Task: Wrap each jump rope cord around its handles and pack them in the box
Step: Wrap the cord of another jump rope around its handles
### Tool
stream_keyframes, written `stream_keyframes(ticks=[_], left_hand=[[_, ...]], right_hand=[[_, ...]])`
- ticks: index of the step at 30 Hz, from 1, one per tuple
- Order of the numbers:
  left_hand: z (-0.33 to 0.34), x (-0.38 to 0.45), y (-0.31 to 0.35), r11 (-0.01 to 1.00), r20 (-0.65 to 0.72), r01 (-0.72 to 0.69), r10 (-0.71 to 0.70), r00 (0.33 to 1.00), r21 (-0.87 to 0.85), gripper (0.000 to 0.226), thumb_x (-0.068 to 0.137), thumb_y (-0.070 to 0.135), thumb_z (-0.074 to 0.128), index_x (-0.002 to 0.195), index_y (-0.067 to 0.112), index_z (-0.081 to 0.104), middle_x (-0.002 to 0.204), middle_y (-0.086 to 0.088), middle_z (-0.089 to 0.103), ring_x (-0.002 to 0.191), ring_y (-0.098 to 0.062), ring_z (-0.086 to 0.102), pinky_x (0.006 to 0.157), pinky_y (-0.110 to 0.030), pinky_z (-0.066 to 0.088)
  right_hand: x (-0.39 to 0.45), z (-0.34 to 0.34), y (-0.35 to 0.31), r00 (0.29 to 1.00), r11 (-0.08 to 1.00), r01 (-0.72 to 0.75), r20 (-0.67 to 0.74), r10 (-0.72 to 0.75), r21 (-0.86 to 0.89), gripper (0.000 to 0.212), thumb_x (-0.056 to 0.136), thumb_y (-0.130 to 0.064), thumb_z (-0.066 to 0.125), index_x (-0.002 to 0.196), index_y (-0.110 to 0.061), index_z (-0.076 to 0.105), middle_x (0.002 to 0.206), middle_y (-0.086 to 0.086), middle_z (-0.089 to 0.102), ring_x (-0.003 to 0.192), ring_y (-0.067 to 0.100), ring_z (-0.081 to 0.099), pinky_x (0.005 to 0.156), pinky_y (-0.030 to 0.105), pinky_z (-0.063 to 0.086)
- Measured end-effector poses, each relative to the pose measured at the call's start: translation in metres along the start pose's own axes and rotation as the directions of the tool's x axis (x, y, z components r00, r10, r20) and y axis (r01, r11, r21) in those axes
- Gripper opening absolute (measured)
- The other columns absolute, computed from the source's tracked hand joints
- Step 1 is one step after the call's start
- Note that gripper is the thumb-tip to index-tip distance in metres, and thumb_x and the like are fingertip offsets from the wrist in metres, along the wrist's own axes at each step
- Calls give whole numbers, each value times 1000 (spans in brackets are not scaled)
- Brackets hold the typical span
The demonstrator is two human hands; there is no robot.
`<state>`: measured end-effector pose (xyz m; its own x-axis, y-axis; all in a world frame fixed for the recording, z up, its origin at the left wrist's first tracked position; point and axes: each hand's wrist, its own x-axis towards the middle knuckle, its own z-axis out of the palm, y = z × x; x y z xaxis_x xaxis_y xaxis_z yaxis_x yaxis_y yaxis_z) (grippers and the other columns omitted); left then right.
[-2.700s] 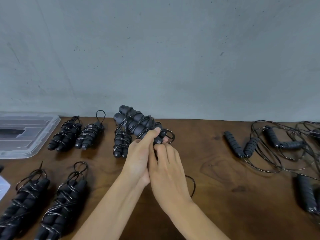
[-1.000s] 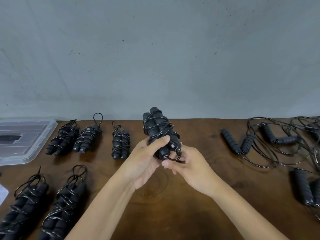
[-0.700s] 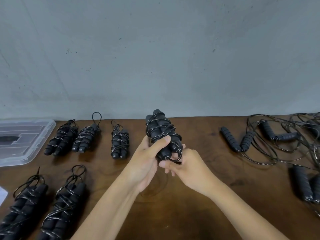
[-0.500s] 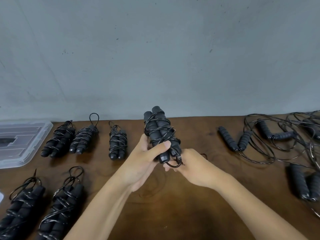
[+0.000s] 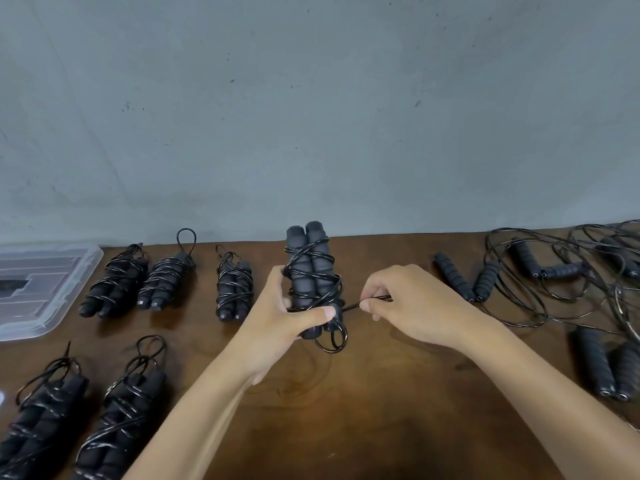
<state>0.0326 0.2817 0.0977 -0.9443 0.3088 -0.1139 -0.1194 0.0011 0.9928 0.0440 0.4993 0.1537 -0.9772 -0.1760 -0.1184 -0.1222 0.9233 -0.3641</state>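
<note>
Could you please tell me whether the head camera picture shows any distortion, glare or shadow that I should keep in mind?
Head view: the wide lens bends the table's back edge, which sags at the left. The wrapped cord shows thin glints. Soft shadows lie under both forearms. The bundles at lower left look slightly soft.

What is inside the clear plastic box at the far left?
Through the clear plastic box only its moulded ridges and one dark patch show; what that patch is cannot be told. No wrapped bundle is visible inside. Its left part is out of frame, so that part stays unseen.
</note>
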Motion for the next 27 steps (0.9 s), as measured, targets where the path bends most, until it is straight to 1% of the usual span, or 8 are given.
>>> stream_keyframes(ticks=[4,9,12,16,19,22,25,27], left_hand=[[5,1,-3,987,-60,-85,94,994,138,62,85,11,85,125,35,45,103,8,79,97,-10,75,84,-33,57],[20,7,-9,965,-268,-231,258,928,127,67,83,10,88,126,28,39,108,7,77,102,-10,75,99,-46,57],[30,8,-10,953,-384,-301,287,878,24,68,84,3,86,127,21,37,111,1,75,103,-15,75,97,-45,58],[43,8,-9,939,-469,-327,243,849,-106,61,87,3,83,120,22,34,114,-7,72,104,-15,74,93,-36,58],[53,10,-8,894,-466,-296,115,877,-337,59,87,12,84,115,22,33,125,-18,68,117,-31,70,100,-47,59],[58,11,-5,858,-462,-272,46,886,-437,53,91,7,77,118,21,33,128,-22,67,115,-31,71,92,-41,62],[61,12,-4,825,-462,-294,46,886,-482,54,92,4,76,122,20,34,128,-21,67,108,-26,72,83,-34,63],[62,13,-4,808,-457,-307,52,888,-503,53,92,3,76,120,23,36,129,-21,67,109,-27,71,85,-38,62]], right_hand=[[-6,4,-14,995,994,-57,-81,65,98,20,101,-23,55,103,-28,74,85,-17,74,85,0,67,83,33,57],[-22,24,-45,963,968,-43,-249,106,247,26,102,-10,44,100,-14,69,98,-1,69,86,17,66,83,43,57],[-25,45,-61,920,951,-3,-373,124,310,34,106,-11,42,133,-19,62,120,-3,56,101,11,60,91,29,52],[-21,72,-72,815,891,47,-534,228,451,35,105,-11,48,137,-19,62,121,-6,42,103,-4,51,80,8,45],[-15,88,-75,690,854,114,-658,300,508,34,101,-5,57,130,-18,69,118,-6,48,108,-6,49,84,6,44],[-11,97,-76,570,836,186,-749,337,517,32,98,1,63,123,-15,74,119,-8,60,112,-4,56,92,9,47],[-15,97,-76,562,753,255,-727,396,607,32,97,-3,65,121,-24,73,119,-17,68,116,-1,62,96,20,52],[-21,93,-77,599,584,332,-644,476,740,37,97,-6,67,118,-36,68,116,-19,71,114,-2,65,95,19,53]])
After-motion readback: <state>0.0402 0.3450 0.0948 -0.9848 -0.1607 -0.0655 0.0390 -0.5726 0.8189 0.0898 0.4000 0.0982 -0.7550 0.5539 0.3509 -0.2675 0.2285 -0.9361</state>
